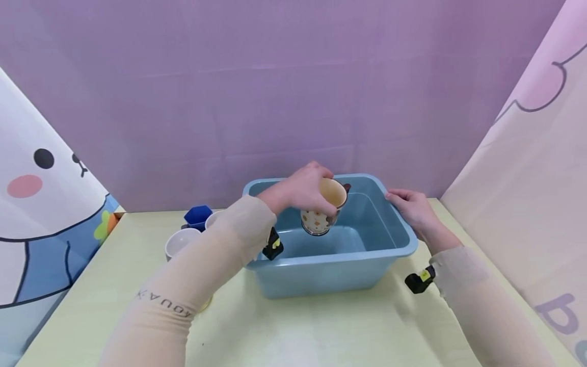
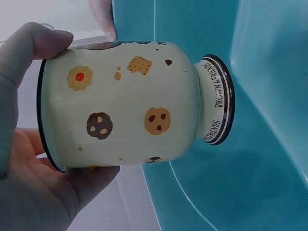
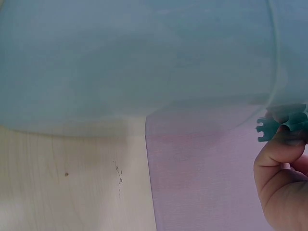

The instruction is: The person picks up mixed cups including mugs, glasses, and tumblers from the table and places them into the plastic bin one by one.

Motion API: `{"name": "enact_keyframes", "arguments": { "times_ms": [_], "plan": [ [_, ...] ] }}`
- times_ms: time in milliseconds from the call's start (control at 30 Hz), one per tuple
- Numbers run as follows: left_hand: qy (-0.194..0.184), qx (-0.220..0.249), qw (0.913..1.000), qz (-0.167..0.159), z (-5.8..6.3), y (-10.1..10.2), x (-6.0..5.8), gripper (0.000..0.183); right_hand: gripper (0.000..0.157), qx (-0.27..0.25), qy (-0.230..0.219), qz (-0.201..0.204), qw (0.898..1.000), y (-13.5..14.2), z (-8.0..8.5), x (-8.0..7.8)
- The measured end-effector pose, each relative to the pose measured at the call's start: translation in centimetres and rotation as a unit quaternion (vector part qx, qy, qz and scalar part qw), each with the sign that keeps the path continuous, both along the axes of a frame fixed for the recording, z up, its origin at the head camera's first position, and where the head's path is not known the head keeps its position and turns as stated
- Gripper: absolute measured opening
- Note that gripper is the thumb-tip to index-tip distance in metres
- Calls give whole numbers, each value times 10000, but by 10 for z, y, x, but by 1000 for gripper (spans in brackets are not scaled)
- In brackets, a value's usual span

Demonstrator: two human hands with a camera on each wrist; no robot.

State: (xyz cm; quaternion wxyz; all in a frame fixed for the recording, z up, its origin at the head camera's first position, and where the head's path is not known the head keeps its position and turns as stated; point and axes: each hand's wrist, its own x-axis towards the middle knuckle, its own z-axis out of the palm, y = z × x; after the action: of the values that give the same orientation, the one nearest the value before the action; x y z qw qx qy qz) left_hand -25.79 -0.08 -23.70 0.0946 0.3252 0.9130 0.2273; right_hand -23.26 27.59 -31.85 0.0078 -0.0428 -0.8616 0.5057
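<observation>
A cream mug [image 1: 317,220] with cookie pictures and a dark base rim is held by my left hand [image 1: 308,189] inside the opening of a blue plastic basin [image 1: 316,275]. In the left wrist view the thumb and fingers grip the mug [image 2: 125,106] near its mouth, and its narrow foot points into the basin [image 2: 269,159]. The mug's brown handle points away from the palm in the head view. My right hand [image 1: 414,211] pinches the basin's right rim; in the right wrist view that hand [image 3: 284,178] shows at the far right beside the basin wall [image 3: 120,62].
Left of the basin stand a white mug [image 1: 180,241], a second white cup [image 1: 213,218] partly behind my left sleeve, and a blue hexagonal item [image 1: 198,216]. A yellowish rim [image 1: 206,304] peeks out below that sleeve. A purple cloth [image 1: 293,92] hangs behind the pale table [image 1: 293,331].
</observation>
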Motion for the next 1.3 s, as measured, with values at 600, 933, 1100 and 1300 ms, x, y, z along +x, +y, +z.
{"name": "enact_keyframes", "arguments": {
  "times_ms": [600,933,1100,1300],
  "plan": [
    [97,-928,9948,-398,-5,16,-4,74,55,31,-35,-46,10000,-1,0,0],
    [-35,-1233,9889,-828,-7,28,-8,75,55,140,23,-38,9999,-1,1,0],
    [-69,-1362,9855,-1006,-12,35,-10,75,55,200,33,-48,9998,-3,0,-1],
    [-67,-1494,9814,-1202,-18,44,-11,74,55,163,29,-28,9999,-6,2,-1]
  ]
}}
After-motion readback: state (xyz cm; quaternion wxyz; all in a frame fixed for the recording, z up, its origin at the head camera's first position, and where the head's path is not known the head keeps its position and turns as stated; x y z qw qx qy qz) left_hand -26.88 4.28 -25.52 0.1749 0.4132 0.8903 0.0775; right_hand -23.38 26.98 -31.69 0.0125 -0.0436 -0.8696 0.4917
